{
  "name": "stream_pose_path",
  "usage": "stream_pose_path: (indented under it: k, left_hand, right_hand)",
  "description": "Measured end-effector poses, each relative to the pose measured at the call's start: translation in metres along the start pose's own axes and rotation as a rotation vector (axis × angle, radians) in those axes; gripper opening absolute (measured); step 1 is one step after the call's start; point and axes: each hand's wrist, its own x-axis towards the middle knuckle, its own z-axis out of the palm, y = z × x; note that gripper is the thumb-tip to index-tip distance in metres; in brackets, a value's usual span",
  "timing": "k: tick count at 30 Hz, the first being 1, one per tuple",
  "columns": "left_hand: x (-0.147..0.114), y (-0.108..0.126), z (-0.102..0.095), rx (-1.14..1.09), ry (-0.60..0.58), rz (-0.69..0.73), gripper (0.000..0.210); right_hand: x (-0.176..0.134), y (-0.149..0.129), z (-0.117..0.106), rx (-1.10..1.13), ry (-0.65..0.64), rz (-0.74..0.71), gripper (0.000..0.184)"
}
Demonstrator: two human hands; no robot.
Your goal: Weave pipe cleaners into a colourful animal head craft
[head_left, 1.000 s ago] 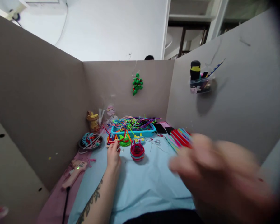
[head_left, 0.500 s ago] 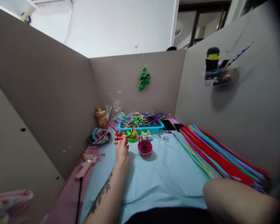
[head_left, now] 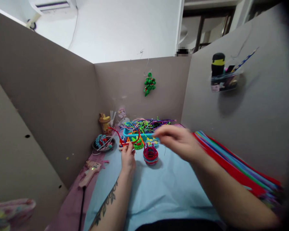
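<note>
My left hand (head_left: 128, 157) pinches a bent red pipe cleaner (head_left: 137, 139), whose ends stick up on both sides of the fingers. My right hand (head_left: 177, 139) is raised over the right part of the blue cloth, a little blurred, with thumb and fingers drawn together. Whether anything is between them is too unclear to tell. Between the hands, a small round basket (head_left: 150, 157) of red and blue pipe cleaners stands on the cloth. Behind them sit a green fuzzy figure (head_left: 137, 143) and a pale blue and yellow one (head_left: 151, 142).
A blue tray (head_left: 125, 132) heaped with pipe cleaners is at the back. Strips of coloured pipe cleaners (head_left: 231, 163) lie right. Left are a dark bowl (head_left: 113, 145) and a pink glue gun (head_left: 89, 175) with a black cord. Grey partitions (head_left: 69, 86) enclose the table.
My right arm has swung up and forward from the lower right edge, bringing the hand into view above the cloth. My left hand still holds the red pipe cleaner in nearly the same place.
</note>
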Motion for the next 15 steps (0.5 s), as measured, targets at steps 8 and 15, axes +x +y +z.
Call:
stream_pose_path:
  k: [8,15]
  left_hand:
    - [0.0,-0.006,0.002,0.1,-0.145,0.088,0.039]
    - [0.007,-0.001,-0.001,0.203,-0.104,-0.06,0.052]
  right_hand:
    - [0.047,0.039,0.074,0.327,-0.159,0.191,0.022]
    - [0.136,0.091,0.059,-0.002,0.111,0.301,0.022]
